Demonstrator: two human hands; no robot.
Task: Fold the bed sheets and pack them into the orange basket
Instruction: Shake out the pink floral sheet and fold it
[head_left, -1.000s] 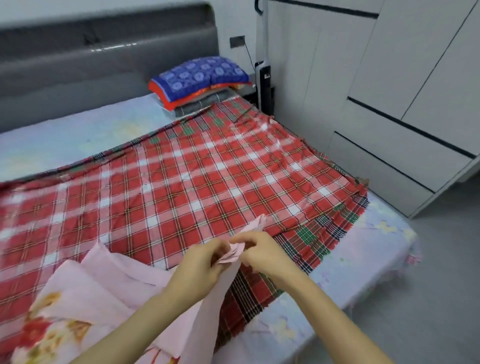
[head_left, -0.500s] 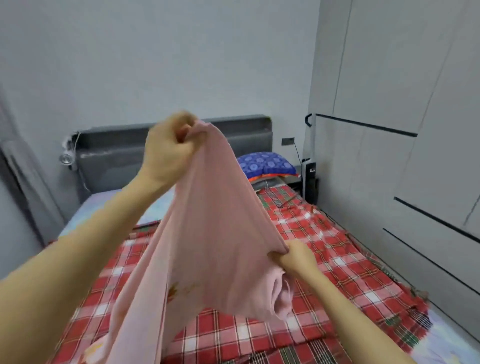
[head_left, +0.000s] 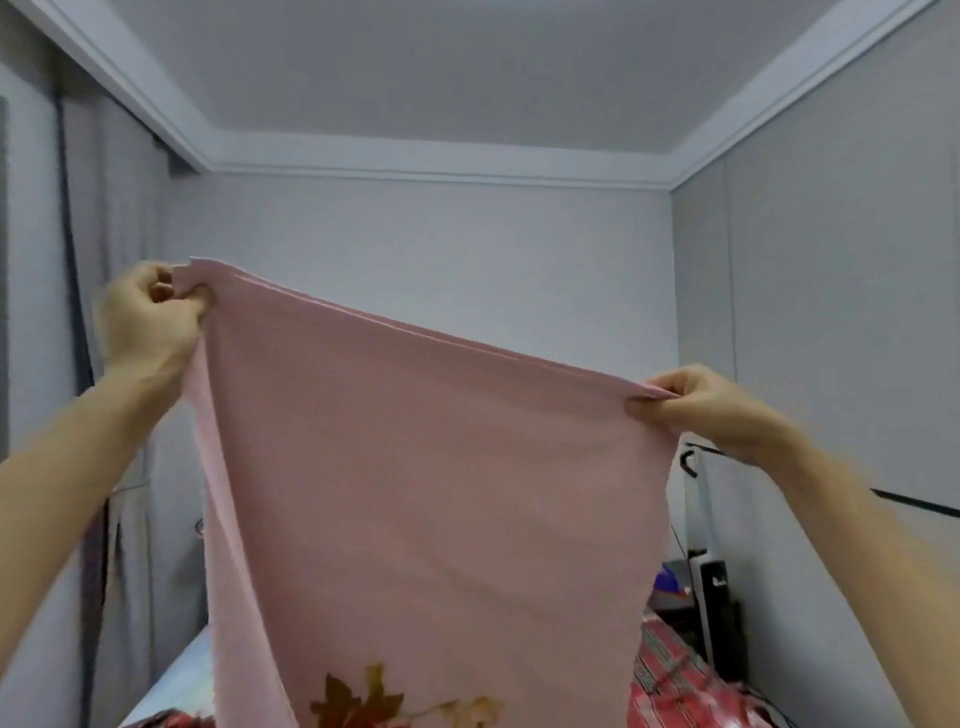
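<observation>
The view tilts up into a small grey-white bedroom: a plain ceiling (head_left: 415, 73) with a stepped cornice, a bare back wall (head_left: 441, 244), a grey curtain (head_left: 111, 218) down the left side and pale wardrobe panels (head_left: 841, 312) on the right. Only slivers of the bed (head_left: 179, 680) show at the bottom — a pale strip at lower left and a corner of the red plaid sheet (head_left: 675, 680) at lower right, with a dark upright device (head_left: 719, 623) and a bit of blue pillow (head_left: 667, 578) beside the wardrobe. A pink bed sheet (head_left: 426, 493) hangs in the middle of the view, held up in the air over the bed, its top edge sloping down from upper left to right; a brown and red leaf print (head_left: 363, 699) shows near the bottom. The side edges fall free, the left one straight, the right one curving inward, with open space around them and nothing crowding the cloth. The left hand (head_left: 148, 317) is raised higher, fingers curled tight and pinching the upper left corner — a small tab of cloth sticks out above the knuckles. The right hand (head_left: 711, 410) sits lower and well apart from it, thumb and fingers closed on the gathered upper right corner. Between them the top edge is pulled nearly taut.
</observation>
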